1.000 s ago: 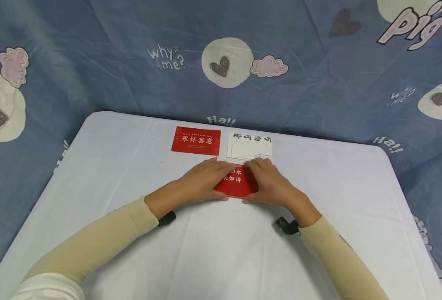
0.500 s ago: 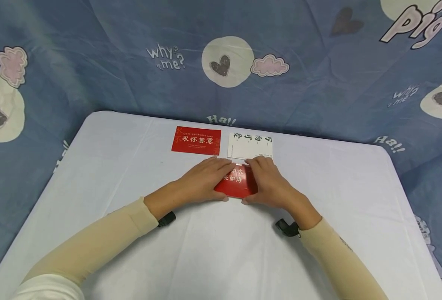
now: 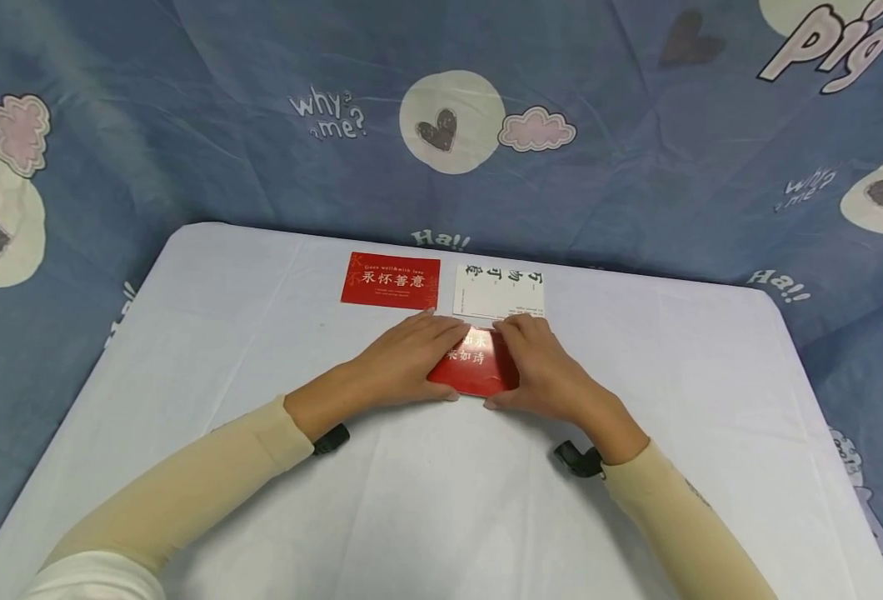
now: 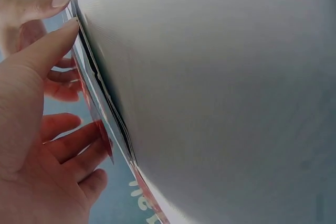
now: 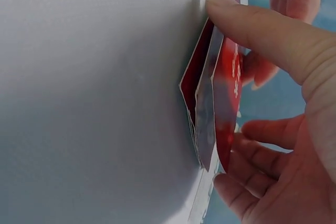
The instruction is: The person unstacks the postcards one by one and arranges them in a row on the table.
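Note:
A small stack of cards (image 3: 479, 377), topped by a red one with white characters, lies on the white table. My left hand (image 3: 406, 358) holds its left end, thumb at the near edge and fingers at the far edge. At the right end, my right hand (image 3: 546, 360) holds it the same way. In the right wrist view, the cards' corners (image 5: 227, 98) stand slightly apart, with the red top card bowed. The left wrist view shows my left thumb (image 4: 50, 51) against the stack's thin edges (image 4: 107, 100). My hands cover both ends of the top card.
Just beyond the stack lie a red card (image 3: 391, 281) with white characters and, to its right, a white card (image 3: 497, 293) with upside-down black characters. The white tablecloth (image 3: 441, 500) reaches a blue printed cloth backdrop (image 3: 261, 183) at the far edge.
Both hands keep their hold on the stack, almost in place. Glare on the red top card has grown, and my right hand has shifted very slightly right.

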A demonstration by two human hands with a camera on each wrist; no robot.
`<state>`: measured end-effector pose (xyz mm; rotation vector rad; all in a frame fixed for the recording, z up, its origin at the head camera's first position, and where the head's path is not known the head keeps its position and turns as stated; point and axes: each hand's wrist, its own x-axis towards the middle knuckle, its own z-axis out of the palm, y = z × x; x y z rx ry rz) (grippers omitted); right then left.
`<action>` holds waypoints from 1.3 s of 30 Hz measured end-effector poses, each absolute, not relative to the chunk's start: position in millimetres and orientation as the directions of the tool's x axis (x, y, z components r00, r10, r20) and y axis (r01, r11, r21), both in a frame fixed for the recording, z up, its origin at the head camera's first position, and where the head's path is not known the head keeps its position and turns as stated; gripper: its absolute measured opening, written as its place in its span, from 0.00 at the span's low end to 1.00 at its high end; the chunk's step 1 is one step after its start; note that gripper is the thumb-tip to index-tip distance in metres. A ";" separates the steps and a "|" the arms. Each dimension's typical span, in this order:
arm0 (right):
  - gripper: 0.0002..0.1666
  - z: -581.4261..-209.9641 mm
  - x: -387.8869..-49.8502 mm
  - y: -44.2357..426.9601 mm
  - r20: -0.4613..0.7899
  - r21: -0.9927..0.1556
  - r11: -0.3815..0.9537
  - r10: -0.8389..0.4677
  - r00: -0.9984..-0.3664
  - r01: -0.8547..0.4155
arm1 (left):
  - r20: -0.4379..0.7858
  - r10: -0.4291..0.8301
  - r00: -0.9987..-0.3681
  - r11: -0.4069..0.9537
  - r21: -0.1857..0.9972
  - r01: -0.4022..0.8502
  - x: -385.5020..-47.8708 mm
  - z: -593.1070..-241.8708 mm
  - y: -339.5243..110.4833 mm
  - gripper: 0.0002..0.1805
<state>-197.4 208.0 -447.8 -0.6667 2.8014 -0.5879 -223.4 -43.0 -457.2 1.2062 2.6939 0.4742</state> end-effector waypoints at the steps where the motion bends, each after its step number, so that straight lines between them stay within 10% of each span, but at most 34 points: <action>1: 0.61 -447.5 -197.2 208.5 -0.104 -0.420 0.821 -0.468 -0.878 -0.387 | -0.009 0.747 -0.665 0.626 0.346 0.698 -223.0 -457.1 -42.8 0.54; 39: 0.60 -429.9 -190.8 229.4 -0.124 -0.422 0.832 -0.446 -0.886 -0.360 | -0.006 0.733 -0.680 0.640 0.343 0.688 -224.5 -445.9 -27.1 0.54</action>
